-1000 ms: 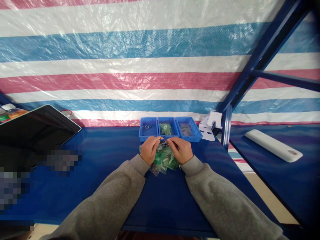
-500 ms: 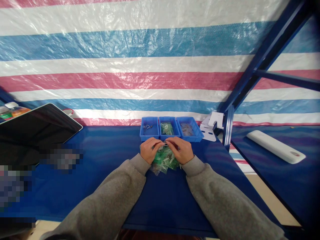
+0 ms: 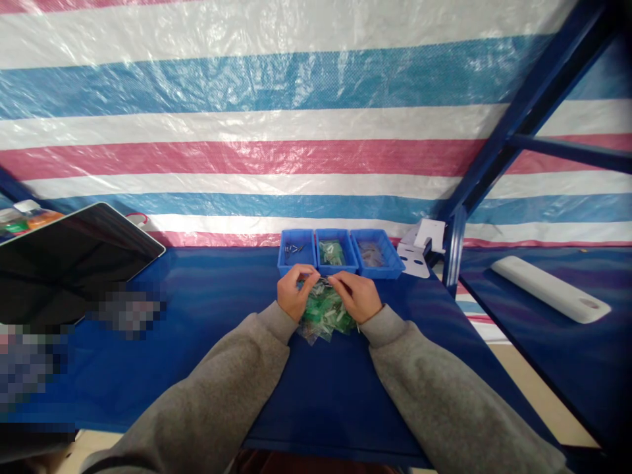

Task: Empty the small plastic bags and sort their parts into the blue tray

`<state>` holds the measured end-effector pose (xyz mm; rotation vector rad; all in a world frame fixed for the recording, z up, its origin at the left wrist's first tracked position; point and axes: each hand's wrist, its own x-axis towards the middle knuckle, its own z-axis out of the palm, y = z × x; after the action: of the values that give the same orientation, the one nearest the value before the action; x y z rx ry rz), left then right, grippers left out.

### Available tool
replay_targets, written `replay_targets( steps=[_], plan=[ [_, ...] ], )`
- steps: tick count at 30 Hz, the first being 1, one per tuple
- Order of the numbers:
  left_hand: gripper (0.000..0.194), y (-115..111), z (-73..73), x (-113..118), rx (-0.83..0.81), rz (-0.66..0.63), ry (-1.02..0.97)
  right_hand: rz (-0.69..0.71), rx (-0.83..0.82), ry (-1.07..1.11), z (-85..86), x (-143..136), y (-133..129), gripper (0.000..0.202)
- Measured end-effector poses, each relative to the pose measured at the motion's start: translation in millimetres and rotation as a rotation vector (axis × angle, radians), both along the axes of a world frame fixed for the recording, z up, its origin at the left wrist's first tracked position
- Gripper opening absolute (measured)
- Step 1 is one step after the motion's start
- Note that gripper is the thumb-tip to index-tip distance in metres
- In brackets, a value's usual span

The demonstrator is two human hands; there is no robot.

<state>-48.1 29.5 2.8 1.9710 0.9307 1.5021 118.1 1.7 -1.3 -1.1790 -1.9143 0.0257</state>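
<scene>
My left hand (image 3: 296, 291) and my right hand (image 3: 357, 296) meet fingertip to fingertip, both pinched. Between them is a small, thin, shiny piece, too small to name. Below the fingers lies a pile of small clear and green plastic bags (image 3: 323, 321), partly covered by my hands. Just beyond stand three blue bins side by side. The left bin (image 3: 290, 268) has a few small metal pieces in it. Small green-and-clear bags lie in the middle bin (image 3: 336, 269). Greyish clear bags fill the bottom of the right bin (image 3: 382, 272).
White cut-out card pieces (image 3: 415, 261) lean beside the right bin. A dark screen with a white edge (image 3: 89, 257) lies at the left, with bottles (image 3: 37, 214) behind it. A blue metal frame (image 3: 454, 253) rises at the right; past it lies a long white object (image 3: 550, 289).
My hands stay over the pile, fingertips still together. The left fingers have lifted and arched slightly, showing a gap between thumb and index finger. The view has shifted a little.
</scene>
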Motion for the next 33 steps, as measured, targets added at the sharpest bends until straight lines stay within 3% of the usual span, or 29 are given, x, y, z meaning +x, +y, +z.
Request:
replay_targets(
  steps=[5, 10, 13, 18, 25, 33],
  plan=[
    [0.016, -4.3, 1.7, 0.3, -0.007, -0.022, 0.052, -0.043, 0.037, 0.038, 0.4, 0.2, -0.2, 0.027],
    [0.020, -3.9, 6.8, -2.6, 0.184, 0.042, 0.237, -0.046, 0.067, 0.052, 1.9, 0.2, -1.2, 0.025],
    [0.025, -1.8, 6.6, -3.3, 0.214, 0.031, 0.262, -0.064, 0.070, 0.068, 1.7, 0.6, -0.9, 0.023],
    [0.029, 0.0, 1.3, -3.4, 0.157, -0.012, 0.193, -0.056, 0.070, 0.093, 2.1, 0.6, -1.7, 0.024],
    [0.027, -2.0, -2.6, -2.4, 0.003, -0.056, 0.128, 0.071, 0.008, 0.067, 0.8, -2.7, -3.0, 0.021],
    [0.019, -0.4, 3.1, -1.3, 0.064, 0.009, 0.129, 0.016, 0.002, 0.063, 4.7, -1.5, -4.1, 0.025]
  ],
)
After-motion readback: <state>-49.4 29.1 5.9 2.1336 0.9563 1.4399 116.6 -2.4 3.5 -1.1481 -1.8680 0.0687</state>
